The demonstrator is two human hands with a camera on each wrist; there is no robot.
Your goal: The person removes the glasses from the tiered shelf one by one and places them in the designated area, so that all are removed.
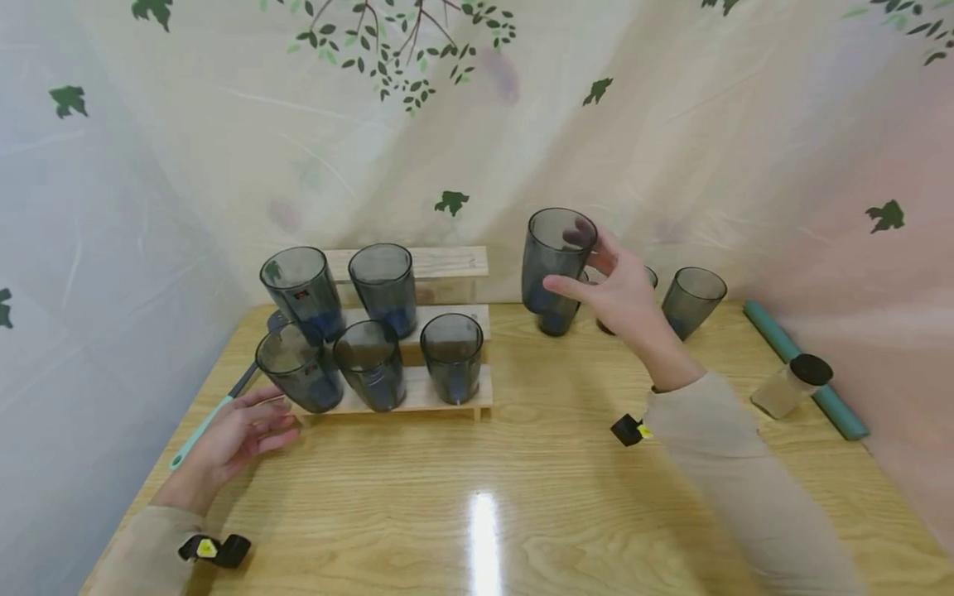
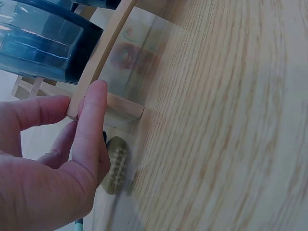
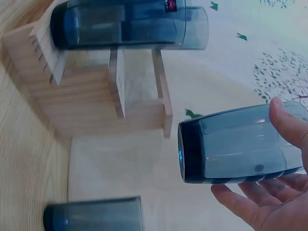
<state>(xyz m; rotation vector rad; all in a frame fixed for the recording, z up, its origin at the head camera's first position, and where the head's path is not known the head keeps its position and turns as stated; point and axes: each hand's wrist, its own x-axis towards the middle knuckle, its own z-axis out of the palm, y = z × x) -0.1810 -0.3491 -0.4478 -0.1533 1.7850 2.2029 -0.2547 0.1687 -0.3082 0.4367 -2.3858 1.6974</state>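
Observation:
My right hand [image 1: 622, 290] holds a dark tinted glass [image 1: 555, 248] upright in the air, right of the stepped wooden rack [image 1: 450, 261]. In the right wrist view, the thumb and fingers of my right hand [image 3: 274, 187] lie on opposite sides of the glass [image 3: 231, 147]. Three glasses [image 1: 452, 360] stand on the rack's front shelf and two [image 1: 383, 290] on the middle one; its top board bears none. My left hand [image 1: 234, 434] is at the rack's front left corner; in the left wrist view, the left hand [image 2: 62, 154] pinches the shelf's end [image 2: 89, 74].
Several glasses stand at the back right, the rightmost glass [image 1: 693, 300] uncovered, others partly behind my right hand. A jar with a black lid [image 1: 786, 387] lies near a green roll [image 1: 805, 368] on the right. A brush with a mint handle [image 1: 199, 434] lies left of the rack.

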